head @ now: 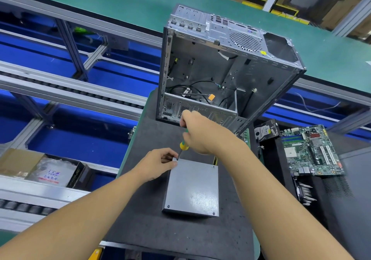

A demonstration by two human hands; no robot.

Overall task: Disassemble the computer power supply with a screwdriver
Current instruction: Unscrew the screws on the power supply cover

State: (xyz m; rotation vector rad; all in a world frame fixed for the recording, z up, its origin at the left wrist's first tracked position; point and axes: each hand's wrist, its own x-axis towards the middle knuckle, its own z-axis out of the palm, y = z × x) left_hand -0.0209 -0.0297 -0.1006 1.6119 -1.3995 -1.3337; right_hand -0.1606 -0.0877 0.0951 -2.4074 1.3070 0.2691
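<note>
A grey metal power supply [193,189] lies flat on the dark foam mat [180,233], with screws showing at three corners. My right hand [198,133] grips the handle of a yellow-and-green screwdriver [183,145], held upright with its tip on the box's far left corner. My left hand [158,164] sits at that same corner, thumb and fingers pinching around the screwdriver's shaft near the tip. The screw under the tip is hidden.
An emptied computer case [220,66] stands open behind the mat, loose cables inside. A motherboard [311,151] and a hard drive [265,131] lie on a black case at the right. Roller conveyor rails and a box [56,171] are at the left.
</note>
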